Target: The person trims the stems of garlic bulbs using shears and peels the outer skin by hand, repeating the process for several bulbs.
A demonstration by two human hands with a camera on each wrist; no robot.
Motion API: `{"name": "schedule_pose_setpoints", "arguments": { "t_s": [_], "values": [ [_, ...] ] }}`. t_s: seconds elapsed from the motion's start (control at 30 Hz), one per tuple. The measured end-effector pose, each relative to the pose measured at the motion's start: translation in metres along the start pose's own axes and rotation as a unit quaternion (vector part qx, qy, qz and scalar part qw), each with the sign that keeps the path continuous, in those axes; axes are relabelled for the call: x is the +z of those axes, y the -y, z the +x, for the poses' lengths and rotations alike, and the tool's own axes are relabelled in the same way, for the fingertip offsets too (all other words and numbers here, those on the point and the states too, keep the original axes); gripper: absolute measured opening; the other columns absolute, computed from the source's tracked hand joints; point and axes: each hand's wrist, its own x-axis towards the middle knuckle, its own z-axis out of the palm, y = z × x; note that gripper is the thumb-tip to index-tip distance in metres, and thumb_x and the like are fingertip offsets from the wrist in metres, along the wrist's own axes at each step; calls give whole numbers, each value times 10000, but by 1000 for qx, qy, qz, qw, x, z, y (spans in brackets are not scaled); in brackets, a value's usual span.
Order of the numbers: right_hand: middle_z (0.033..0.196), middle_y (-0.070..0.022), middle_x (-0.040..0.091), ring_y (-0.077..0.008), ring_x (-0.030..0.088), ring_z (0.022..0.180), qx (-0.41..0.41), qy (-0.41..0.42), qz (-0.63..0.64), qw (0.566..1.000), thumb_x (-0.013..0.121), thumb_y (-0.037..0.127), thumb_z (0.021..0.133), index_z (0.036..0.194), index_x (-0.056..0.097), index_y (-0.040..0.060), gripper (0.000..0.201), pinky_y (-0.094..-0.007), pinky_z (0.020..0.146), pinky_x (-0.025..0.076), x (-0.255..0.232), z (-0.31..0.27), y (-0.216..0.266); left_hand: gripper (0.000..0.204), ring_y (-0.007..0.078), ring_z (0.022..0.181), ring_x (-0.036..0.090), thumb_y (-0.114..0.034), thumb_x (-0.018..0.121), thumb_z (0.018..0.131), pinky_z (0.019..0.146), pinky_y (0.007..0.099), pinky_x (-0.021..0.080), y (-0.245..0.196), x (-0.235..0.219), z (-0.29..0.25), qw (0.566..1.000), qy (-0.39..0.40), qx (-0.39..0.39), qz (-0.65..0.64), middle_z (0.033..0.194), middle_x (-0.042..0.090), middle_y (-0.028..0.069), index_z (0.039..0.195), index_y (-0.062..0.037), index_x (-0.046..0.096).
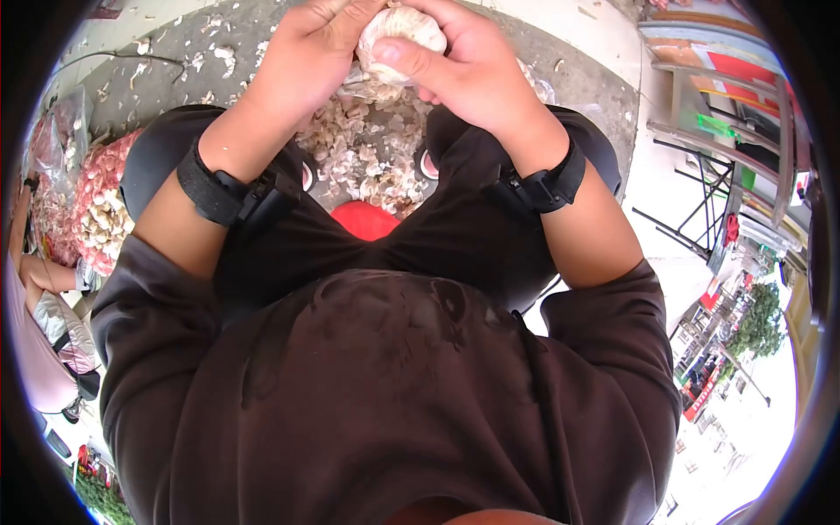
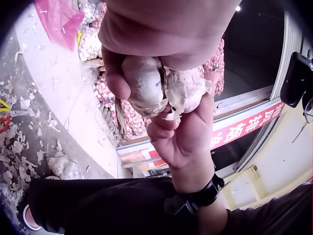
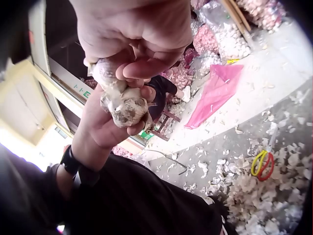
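Note:
Two whitish garlic heads are held close together between both hands, as the left wrist view shows: one pale head (image 2: 143,83) beside another with loose papery skin (image 2: 188,93). The left hand (image 1: 311,57) curls its fingers round the one nearer to it, which looks dirty and rough (image 3: 124,108) in the right wrist view. The right hand (image 1: 477,74) grips the other head (image 1: 402,39), its thumb lying across the skin in the head view. Some fingertips are hidden behind the garlic.
Peeled skins (image 1: 367,157) litter the floor between the feet. Scissors with yellow and red handles (image 3: 263,165) lie among them. A pink plastic sheet (image 3: 215,93) and bags of garlic (image 3: 232,41) lie farther off. Another person (image 1: 52,341) is at the left, beside a netted garlic sack (image 1: 105,214).

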Motion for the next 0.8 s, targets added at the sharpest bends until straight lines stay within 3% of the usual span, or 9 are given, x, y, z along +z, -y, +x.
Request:
{"name": "schedule_pose_setpoints", "arguments": {
  "t_s": [0.03, 0.1, 0.2, 0.23, 0.33, 0.37, 0.47, 0.67, 0.8],
  "values": [
    [931, -36, 653, -83, 585, 850, -33, -6, -50, 998, 655, 221, 933, 1095, 607, -18, 292, -248, 752, 490, 1, -1, 7, 451, 113, 794, 613, -395, 415, 1034, 728, 267, 504, -4, 1, -1, 999, 1, -16, -27, 887, 672, 37, 1026, -14, 656],
    [927, -43, 656, -83, 587, 845, -7, -33, 1, 999, 648, 213, 937, 1095, 607, -12, 278, -248, 751, 490, 2, 0, 1, 463, 107, 828, 610, -405, 417, 1032, 738, 259, 500, -19, 4, -4, 995, 4, -49, -81, 923, 669, 40, 1033, -2, 646],
    [920, -54, 659, -92, 592, 837, -20, -65, 73, 995, 617, 197, 954, 1100, 606, -4, 249, -253, 756, 490, 2, 6, -22, 483, 102, 891, 599, -424, 412, 1029, 760, 258, 497, -17, 13, 0, 997, 45, 30, -51, 990, 660, 50, 1060, 7, 628],
    [916, -56, 658, -94, 591, 837, -16, -79, 81, 993, 608, 192, 959, 1100, 605, -5, 242, -253, 758, 488, 4, 6, -23, 429, 96, 928, 585, -399, 488, 1008, 779, 254, 491, -10, 3, 4, 986, 122, -4, -112, 1018, 642, 42, 1106, 4, 597],
    [896, -61, 648, -102, 582, 828, -29, -108, 36, 993, 569, 199, 980, 1081, 602, -10, 234, -260, 754, 485, 8, 5, -14, 353, 90, 915, 580, -306, 618, 957, 783, 257, 490, -11, -6, 4, 970, 231, 54, -51, 984, 632, 20, 1134, -3, 574],
    [888, -62, 644, -105, 578, 823, -37, -115, 9, 993, 555, 205, 988, 1073, 601, -12, 237, -263, 751, 484, 9, 4, -11, 352, 80, 902, 572, -203, 717, 890, 784, 255, 488, -14, -1, 1, 985, 167, 47, -1, 965, 621, 8, 1139, -9, 562],
    [864, -73, 637, -119, 576, 807, -50, -97, 31, 994, 509, 219, 1006, 1053, 597, -10, 250, -276, 741, 482, 10, 7, -21, 342, 76, 903, 566, -166, 730, 876, 788, 257, 489, -11, 1, -1, 986, 149, 8, -73, 977, 621, 11, 1131, -9, 563],
    [834, -80, 634, -119, 577, 785, -80, -127, -7, 989, 475, 211, 1013, 1024, 603, -16, 261, -278, 720, 482, 11, 4, -21, 317, 79, 886, 573, -137, 703, 893, 772, 251, 493, -7, 2, -4, 986, 123, 113, -4, 969, 621, 20, 1140, -2, 558],
    [845, -69, 652, -108, 588, 775, -69, -179, 51, 980, 420, 198, 1031, 989, 623, -34, 311, -264, 702, 486, 19, 2, -21, 314, 87, 884, 578, -202, 660, 919, 778, 255, 491, -9, 3, -6, 987, 127, 93, 19, 966, 630, 33, 1135, 4, 564]
  ]
}}
